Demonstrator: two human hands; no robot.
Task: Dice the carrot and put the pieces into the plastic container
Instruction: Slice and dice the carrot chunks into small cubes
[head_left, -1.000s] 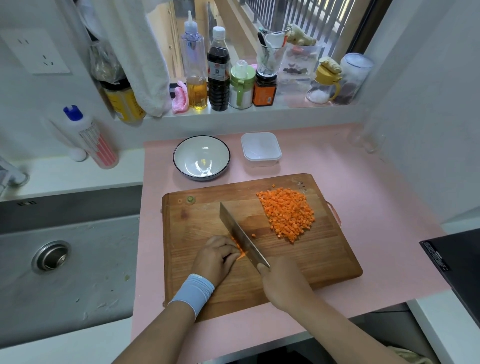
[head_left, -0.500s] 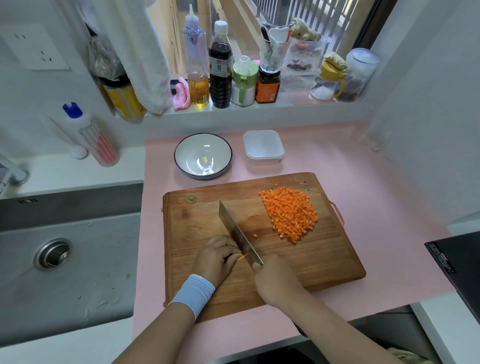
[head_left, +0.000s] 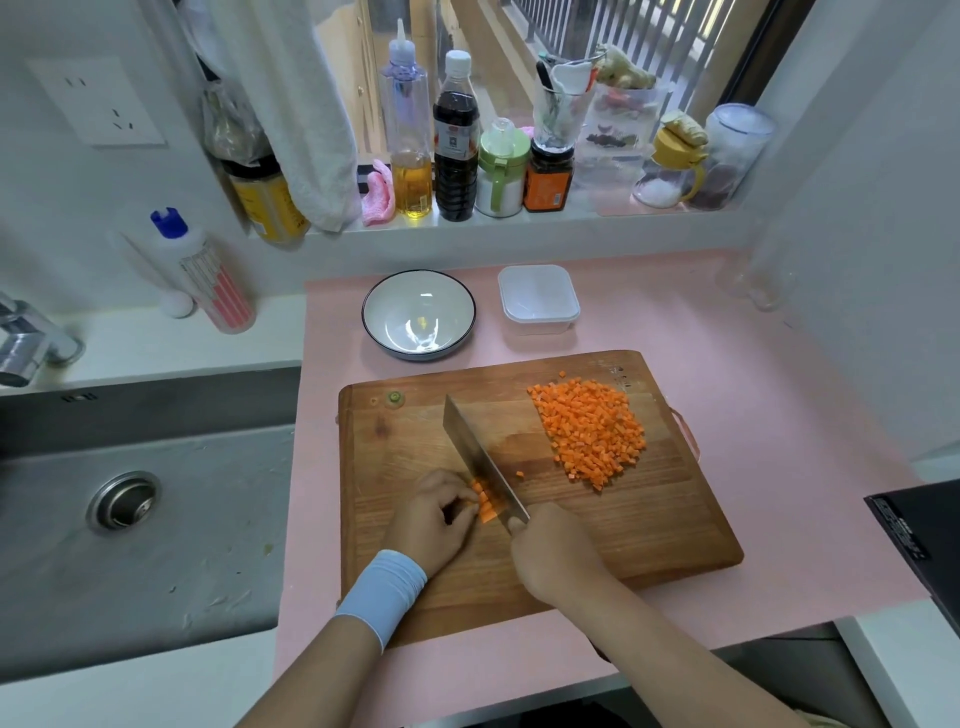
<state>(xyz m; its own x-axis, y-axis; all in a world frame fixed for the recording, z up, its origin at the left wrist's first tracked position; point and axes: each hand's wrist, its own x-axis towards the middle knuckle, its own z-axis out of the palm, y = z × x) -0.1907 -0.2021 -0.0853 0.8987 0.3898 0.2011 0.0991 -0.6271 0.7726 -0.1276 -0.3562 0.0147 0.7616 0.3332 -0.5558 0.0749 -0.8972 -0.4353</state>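
Note:
A wooden cutting board (head_left: 597, 530) lies on the pink counter mat. A heap of diced carrot (head_left: 589, 428) sits on its far right part. My right hand (head_left: 550, 551) grips the handle of a cleaver (head_left: 478, 457), whose blade slants away to the upper left. Just left of the blade lies a short row of freshly cut carrot pieces (head_left: 485, 501). My left hand (head_left: 434, 514), with a light blue wristband, has its curled fingertips against those pieces. The clear plastic container (head_left: 538, 300) stands empty behind the board.
A white bowl with a dark rim (head_left: 418, 314) stands left of the container. A steel sink (head_left: 124, 499) lies to the left. Bottles and jars (head_left: 457, 140) line the window ledge. A black appliance edge (head_left: 924, 530) juts in at the right.
The cleaver has shifted slightly, and a row of cut carrot pieces now shows between the blade and my left fingers, which have drawn back a little. The camera tilted slightly.

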